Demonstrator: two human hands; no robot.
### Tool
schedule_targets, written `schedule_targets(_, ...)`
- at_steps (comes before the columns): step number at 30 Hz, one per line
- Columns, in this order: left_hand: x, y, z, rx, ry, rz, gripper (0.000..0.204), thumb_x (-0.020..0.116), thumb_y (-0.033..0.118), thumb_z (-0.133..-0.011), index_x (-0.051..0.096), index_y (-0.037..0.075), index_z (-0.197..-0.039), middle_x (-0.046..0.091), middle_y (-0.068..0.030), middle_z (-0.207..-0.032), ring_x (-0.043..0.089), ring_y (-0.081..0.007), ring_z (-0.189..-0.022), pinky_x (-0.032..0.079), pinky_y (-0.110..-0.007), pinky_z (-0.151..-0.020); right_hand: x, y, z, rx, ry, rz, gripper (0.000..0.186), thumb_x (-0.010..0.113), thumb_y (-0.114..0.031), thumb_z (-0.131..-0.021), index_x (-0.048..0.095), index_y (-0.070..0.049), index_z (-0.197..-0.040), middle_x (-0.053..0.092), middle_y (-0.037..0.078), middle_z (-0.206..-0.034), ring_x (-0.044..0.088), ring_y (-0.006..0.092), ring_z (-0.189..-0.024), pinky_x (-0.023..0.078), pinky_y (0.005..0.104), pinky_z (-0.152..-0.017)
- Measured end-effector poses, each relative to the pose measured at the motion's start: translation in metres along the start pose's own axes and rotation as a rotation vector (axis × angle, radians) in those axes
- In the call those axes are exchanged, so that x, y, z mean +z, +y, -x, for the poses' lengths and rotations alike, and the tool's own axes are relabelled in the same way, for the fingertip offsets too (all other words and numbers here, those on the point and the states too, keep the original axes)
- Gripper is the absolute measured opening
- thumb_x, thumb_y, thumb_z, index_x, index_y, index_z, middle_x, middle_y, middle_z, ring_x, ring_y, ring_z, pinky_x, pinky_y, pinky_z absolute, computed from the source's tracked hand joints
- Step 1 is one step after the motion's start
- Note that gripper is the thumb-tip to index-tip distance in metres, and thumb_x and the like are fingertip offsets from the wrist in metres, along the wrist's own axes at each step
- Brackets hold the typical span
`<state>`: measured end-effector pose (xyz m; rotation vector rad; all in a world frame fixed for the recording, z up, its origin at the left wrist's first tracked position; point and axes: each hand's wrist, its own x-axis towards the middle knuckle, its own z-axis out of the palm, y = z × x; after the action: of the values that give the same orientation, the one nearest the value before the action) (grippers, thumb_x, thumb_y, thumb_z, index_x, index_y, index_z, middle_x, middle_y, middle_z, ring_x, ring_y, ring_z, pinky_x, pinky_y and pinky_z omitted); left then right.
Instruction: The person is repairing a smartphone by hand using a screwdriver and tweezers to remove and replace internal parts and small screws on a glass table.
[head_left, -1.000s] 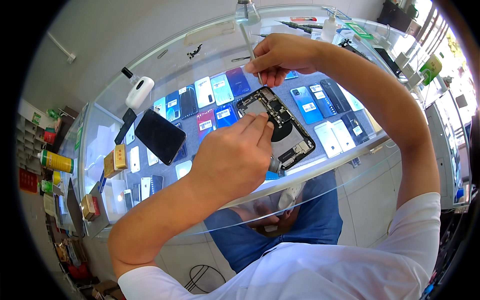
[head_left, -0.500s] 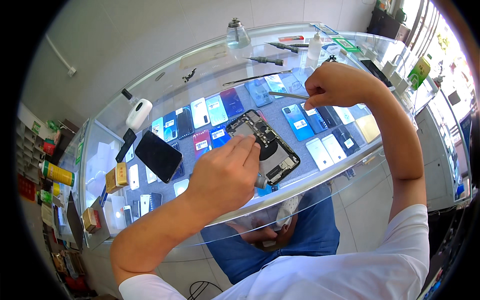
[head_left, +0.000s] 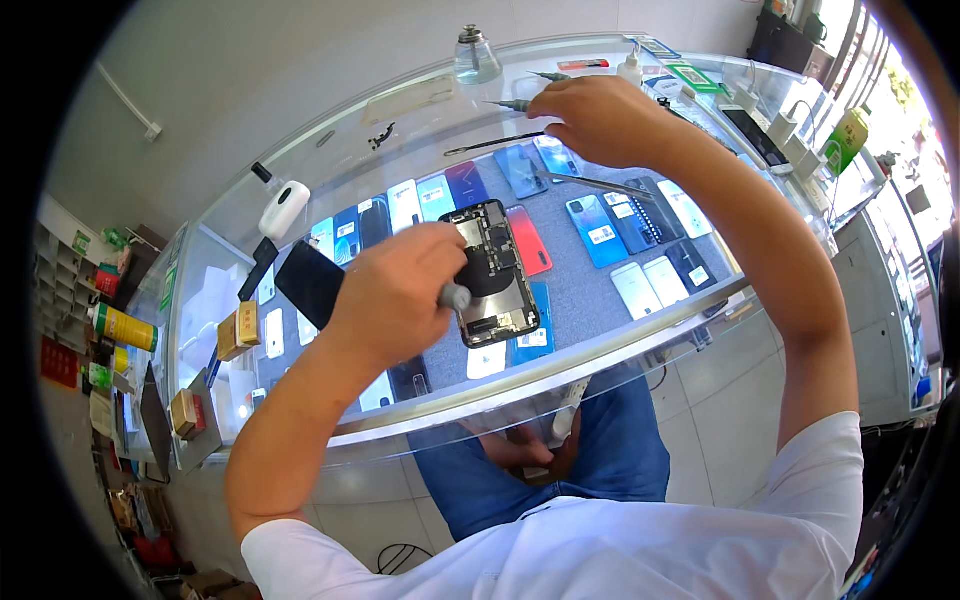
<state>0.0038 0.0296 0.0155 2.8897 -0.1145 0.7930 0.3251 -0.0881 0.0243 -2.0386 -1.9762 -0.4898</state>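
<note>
An opened phone (head_left: 497, 290), its inner parts bare, lies on the glass counter. Beside its left edge is my left hand (head_left: 400, 285), fingers curled around a tool whose grey rounded handle end (head_left: 455, 297) sticks out; the rest of the tool is hidden. At the far side, my right hand (head_left: 600, 120) has its fingers closed over the handle of a grey screwdriver (head_left: 514, 105), the thin tip pointing left. Metal tweezers (head_left: 590, 184) lie on the glass below the right hand. A dark phone screen (head_left: 307, 284) rests left of the left hand, partly covered by it.
Under the glass, several phones lie in rows, among them a red one (head_left: 527, 240). A glass bottle (head_left: 475, 58), another screwdriver (head_left: 548, 76) and a thin metal rod (head_left: 490, 145) are at the back. At left stand a white device (head_left: 285, 208) and a small yellow box (head_left: 237, 331).
My right hand has let go of the tweezers and moved away from me onto the screwdriver. The opened phone has shifted left and turned straighter. My left hand has drawn back to its left edge.
</note>
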Motion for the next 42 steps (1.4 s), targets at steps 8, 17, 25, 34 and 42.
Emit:
schedule_targets(8,-0.016,-0.038,-0.008,-0.583,-0.177,-0.118,0.023,0.068,0.006,-0.093,0.069,0.000,-0.115,0.073,-0.0235,-0.114,0.071,-0.0450,-0.104,0.056,-0.050,-0.090,0.017,-0.012,-0.029,-0.160,-0.210,0.272,0.015,0.071,-0.003,-0.091,0.079,-0.005,-0.103,0.076,0.012,-0.112,0.076,0.0350,-0.112,0.061,0.0476,-0.093)
schedule_targets(17,-0.019,-0.064,-0.048,-0.567,-0.320,-0.089,0.026,0.066,0.020,-0.100,0.068,-0.002,-0.114,0.073,-0.0254,-0.103,0.069,-0.0462,-0.097,0.055,-0.050,-0.088,-0.040,0.005,0.000,0.039,0.111,0.055,0.021,0.065,-0.009,-0.094,0.076,-0.003,-0.112,0.075,0.014,-0.106,0.074,0.0362,-0.099,0.059,0.0475,-0.092)
schedule_targets(25,0.054,-0.066,-0.177,-0.118,-0.316,-0.007,0.028,0.072,0.010,-0.093,0.082,0.005,-0.118,0.075,-0.0211,-0.105,0.071,-0.0409,-0.098,0.057,-0.046,-0.089,-0.077,0.065,0.019,0.117,0.353,-0.211,0.027,0.063,-0.012,-0.093,0.072,0.000,-0.115,0.075,0.021,-0.106,0.071,0.0402,-0.098,0.057,0.0478,-0.092)
schedule_targets(34,0.101,-0.079,-0.194,-0.039,-0.312,-0.026,0.027,0.072,0.009,-0.092,0.084,0.007,-0.116,0.077,-0.0190,-0.108,0.073,-0.0382,-0.102,0.058,-0.044,-0.092,-0.082,0.057,0.019,0.125,0.208,-0.262,0.027,0.062,-0.015,-0.093,0.075,-0.001,-0.113,0.078,0.023,-0.104,0.072,0.0414,-0.094,0.058,0.0484,-0.089)
schedule_targets(42,0.075,-0.072,-0.165,-0.041,-0.113,-0.056,0.031,0.073,0.021,-0.096,0.082,0.005,-0.121,0.079,-0.0205,-0.108,0.076,-0.0400,-0.102,0.060,-0.045,-0.093,-0.064,0.061,0.010,0.092,0.232,-0.317,0.028,0.065,-0.017,-0.095,0.078,-0.001,-0.114,0.079,0.021,-0.103,0.073,0.0362,-0.089,0.060,0.0435,-0.087)
